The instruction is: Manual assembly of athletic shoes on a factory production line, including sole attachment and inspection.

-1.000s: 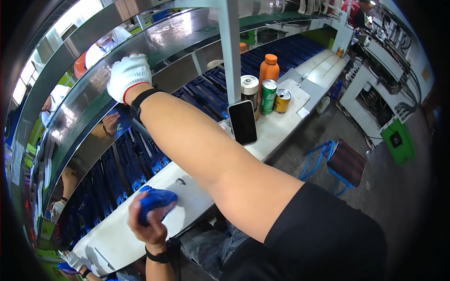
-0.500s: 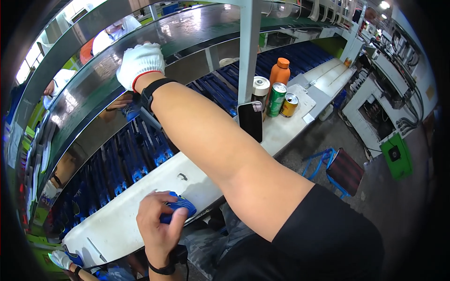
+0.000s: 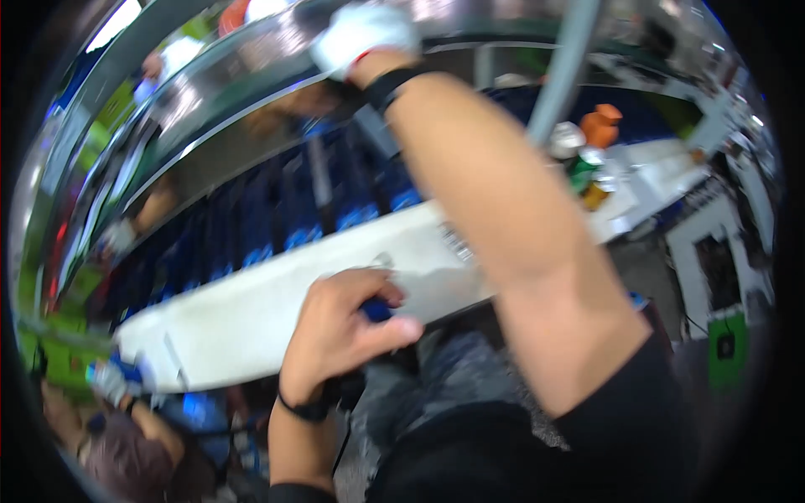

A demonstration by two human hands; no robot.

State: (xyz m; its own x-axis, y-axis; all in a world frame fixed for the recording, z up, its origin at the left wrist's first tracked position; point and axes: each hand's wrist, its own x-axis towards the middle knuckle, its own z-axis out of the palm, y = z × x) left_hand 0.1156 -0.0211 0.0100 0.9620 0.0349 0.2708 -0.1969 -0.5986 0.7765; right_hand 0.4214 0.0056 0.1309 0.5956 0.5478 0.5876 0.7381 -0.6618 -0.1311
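Bare and curled, my left hand [image 3: 344,318] is over the near edge of the long white worktop [image 3: 251,310]. Between its thumb and fingers shows a bit of a blue striped piece [image 3: 376,310], like a shoe upper, mostly hidden by the hand. My right arm stretches far forward across the worktop. The right hand [image 3: 369,38], in a white knitted glove, is at the raised dark conveyor [image 3: 260,50]. Its fingers are smeared by motion, and whether they hold anything is not visible. A small ring-like thing [image 3: 383,260] lies just beyond my left hand.
Dark blue slats [image 3: 277,193] run in a row behind the worktop. A grey post [image 3: 566,71] rises beside an orange bottle [image 3: 600,126], a white-capped jar [image 3: 567,140] and cans [image 3: 598,191]. At lower left a co-worker in a brown cap [image 3: 126,457] has a gloved hand [image 3: 109,381] at the worktop's end.
The view has swung, so the scene sits differently and is blurred. My left hand still has the blue piece, now more covered. The right hand remains far forward; the co-worker at lower left shows more.
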